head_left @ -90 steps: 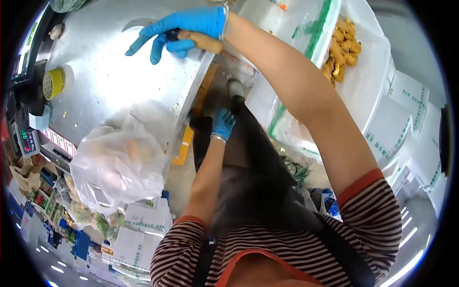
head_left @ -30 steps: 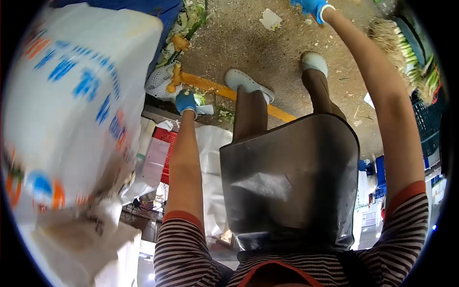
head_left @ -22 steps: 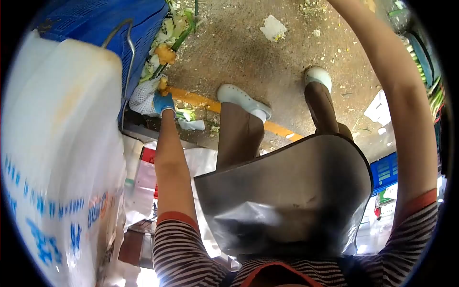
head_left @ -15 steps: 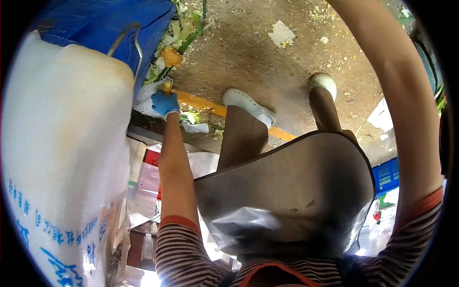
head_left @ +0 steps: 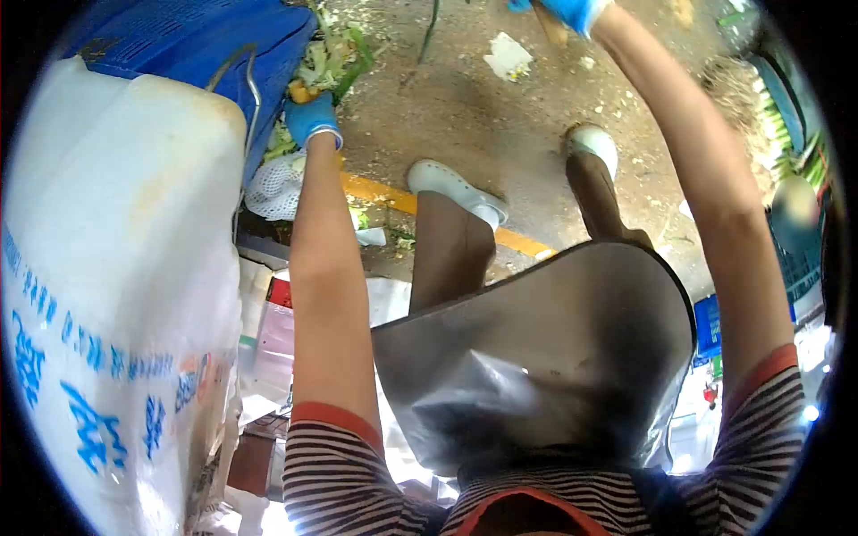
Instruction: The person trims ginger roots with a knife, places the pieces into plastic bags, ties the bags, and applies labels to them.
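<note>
My left hand point(head_left: 312, 118), in a blue glove, is closed beside the blue plastic container. A yellow-orange piece point(head_left: 302, 91) shows at its fingertips, but what the fingers hold is partly hidden. Green and pale leaf scraps point(head_left: 332, 61) lie just above that hand, and a white mesh bag point(head_left: 275, 186) lies below it. At the top edge, cut off by the frame, my right hand point(head_left: 575, 11) also wears a blue glove. A tan, elongated object point(head_left: 550, 27) shows between its fingers; I cannot make out what it is.
A large white sack point(head_left: 125, 232) with blue writing fills the left side, beside the blue container point(head_left: 192, 54) with a metal handle. Two pale shoes point(head_left: 456, 189) stand on the littered floor near a yellow line point(head_left: 380, 193). Long green-white vegetables point(head_left: 779, 125) lie at right.
My left hand has moved up, away from the mesh bag and to the yellow-orange piece. My right hand has come into view at the top. The view has shifted slightly.
</note>
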Available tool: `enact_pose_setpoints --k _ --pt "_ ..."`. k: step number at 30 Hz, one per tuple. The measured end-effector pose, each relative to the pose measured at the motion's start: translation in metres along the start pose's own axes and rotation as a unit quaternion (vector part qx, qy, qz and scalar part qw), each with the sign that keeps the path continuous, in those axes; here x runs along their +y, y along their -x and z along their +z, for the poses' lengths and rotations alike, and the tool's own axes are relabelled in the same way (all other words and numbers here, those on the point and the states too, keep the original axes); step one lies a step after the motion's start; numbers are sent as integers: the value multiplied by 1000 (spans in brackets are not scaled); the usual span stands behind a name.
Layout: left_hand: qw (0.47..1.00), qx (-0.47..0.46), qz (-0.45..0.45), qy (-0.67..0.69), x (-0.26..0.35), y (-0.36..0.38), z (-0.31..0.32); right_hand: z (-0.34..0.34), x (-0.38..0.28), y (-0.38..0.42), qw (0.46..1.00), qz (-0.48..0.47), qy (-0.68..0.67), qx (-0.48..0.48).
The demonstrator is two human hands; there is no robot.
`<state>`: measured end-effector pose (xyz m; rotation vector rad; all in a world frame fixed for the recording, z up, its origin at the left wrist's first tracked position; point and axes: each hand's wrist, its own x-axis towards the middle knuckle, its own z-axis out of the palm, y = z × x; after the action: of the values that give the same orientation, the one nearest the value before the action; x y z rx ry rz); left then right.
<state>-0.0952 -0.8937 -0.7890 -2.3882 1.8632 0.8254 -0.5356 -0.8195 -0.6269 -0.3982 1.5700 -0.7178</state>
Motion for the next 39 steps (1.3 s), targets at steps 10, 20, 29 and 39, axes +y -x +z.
enact_pose_setpoints --k 10,20,29,39 --pt "853 -194 -245 418 74 221 -151 -33 50 276 996 77 -54 -3" --pt "605 -340 -209 689 229 451 -387 -44 -143 516 988 77 -129 -29" --pt "435 -252 7 864 295 589 -588 42 -295 656 916 -138 209 -314" --pt "430 63 12 900 181 732 -728 219 -407 718 743 -68 227 -626"
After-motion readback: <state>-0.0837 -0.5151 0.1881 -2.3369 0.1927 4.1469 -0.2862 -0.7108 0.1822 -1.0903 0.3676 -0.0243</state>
